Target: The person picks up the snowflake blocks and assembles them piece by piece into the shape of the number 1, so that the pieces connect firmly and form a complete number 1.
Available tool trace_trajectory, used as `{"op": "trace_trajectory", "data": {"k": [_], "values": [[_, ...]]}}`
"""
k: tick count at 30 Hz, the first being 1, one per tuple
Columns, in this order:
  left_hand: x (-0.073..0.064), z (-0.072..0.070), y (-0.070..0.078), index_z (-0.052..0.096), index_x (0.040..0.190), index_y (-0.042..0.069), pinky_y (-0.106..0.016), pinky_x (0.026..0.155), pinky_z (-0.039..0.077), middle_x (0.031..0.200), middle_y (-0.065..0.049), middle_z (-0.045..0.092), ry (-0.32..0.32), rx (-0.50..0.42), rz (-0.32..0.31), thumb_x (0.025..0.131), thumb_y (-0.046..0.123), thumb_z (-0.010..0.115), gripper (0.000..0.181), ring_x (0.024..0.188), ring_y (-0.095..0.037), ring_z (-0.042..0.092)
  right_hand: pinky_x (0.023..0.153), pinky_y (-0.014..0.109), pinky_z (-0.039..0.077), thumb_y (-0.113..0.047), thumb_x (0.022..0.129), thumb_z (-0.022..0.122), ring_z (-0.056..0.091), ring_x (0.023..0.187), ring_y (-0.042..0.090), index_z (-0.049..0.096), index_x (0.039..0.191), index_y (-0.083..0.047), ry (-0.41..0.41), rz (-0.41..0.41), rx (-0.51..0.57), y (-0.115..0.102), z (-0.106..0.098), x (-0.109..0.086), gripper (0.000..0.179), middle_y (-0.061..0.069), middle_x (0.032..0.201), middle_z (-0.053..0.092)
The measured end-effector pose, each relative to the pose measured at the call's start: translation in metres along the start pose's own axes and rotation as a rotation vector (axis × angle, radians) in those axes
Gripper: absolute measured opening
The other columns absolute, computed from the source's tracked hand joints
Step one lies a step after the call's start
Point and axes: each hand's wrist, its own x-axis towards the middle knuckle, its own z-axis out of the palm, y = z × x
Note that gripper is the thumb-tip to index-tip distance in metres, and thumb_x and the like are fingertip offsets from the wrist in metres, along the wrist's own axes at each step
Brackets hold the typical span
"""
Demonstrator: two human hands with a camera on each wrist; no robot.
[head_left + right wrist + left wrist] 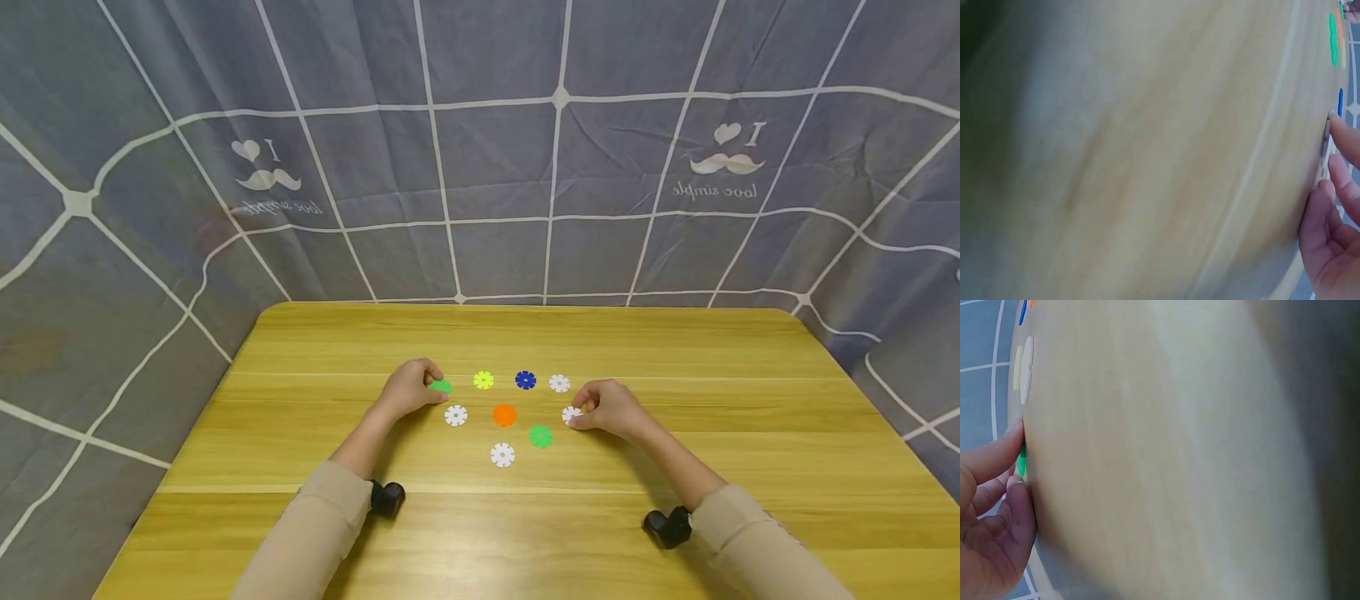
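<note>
My left hand (408,388) pinches a green notched disc (442,387) at the left end of a loose group of flat plastic discs. In the left wrist view that green disc (1022,459) shows edge-on between thumb and finger, at the tabletop. On the right, my other hand (613,408) pinches a white notched disc (572,415) by its edge, its right part hidden by the fingers. Close to the left hand lies another white disc (456,415). Just above the right hand's disc is a further white one (559,383).
Between the hands lie a yellow disc (483,380), a dark blue disc (526,380), an orange disc (505,415), a second green disc (541,437) and a nearer white disc (502,455). All rest flat on the wooden table (480,533). A grey curtain (495,167) hangs behind.
</note>
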Motion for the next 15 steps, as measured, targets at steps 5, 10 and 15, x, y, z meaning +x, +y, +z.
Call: {"op": "trace_trajectory", "data": {"k": [5,10,15], "values": [[0.0013,-0.0003,0.0006,0.063,0.092,-0.002,-0.034,0.074,0.043,0.087,-0.010,0.056,0.014,0.017,0.029,0.076,0.004,0.076,0.022,0.081,-0.022,0.048,0.060,0.026,0.035,-0.008,0.073,0.078,0.040,0.064,0.014,0.061,0.084,-0.001,-0.028,-0.034,-0.029,-0.0030,0.0005,0.0009,0.021,0.000,0.068,0.044],[0.0030,-0.0001,-0.0003,0.062,0.099,-0.002,-0.035,0.076,0.044,0.090,-0.010,0.056,0.006,0.028,0.031,0.075,0.003,0.076,0.028,0.083,-0.023,0.048,0.058,0.026,0.033,-0.004,0.074,0.077,0.038,0.065,0.014,0.058,0.084,0.001,-0.063,-0.073,-0.021,-0.0044,0.0003,0.0002,0.022,0.002,0.069,0.042],[0.0046,-0.0004,0.0004,0.062,0.097,-0.002,-0.033,0.074,0.043,0.087,-0.009,0.055,-0.018,0.044,0.027,0.076,0.004,0.076,0.025,0.081,-0.021,0.047,0.057,0.025,0.034,-0.002,0.073,0.077,0.039,0.065,0.015,0.056,0.083,0.001,-0.069,-0.074,0.034,-0.0054,0.0001,-0.0013,0.024,0.002,0.069,0.042]]}}
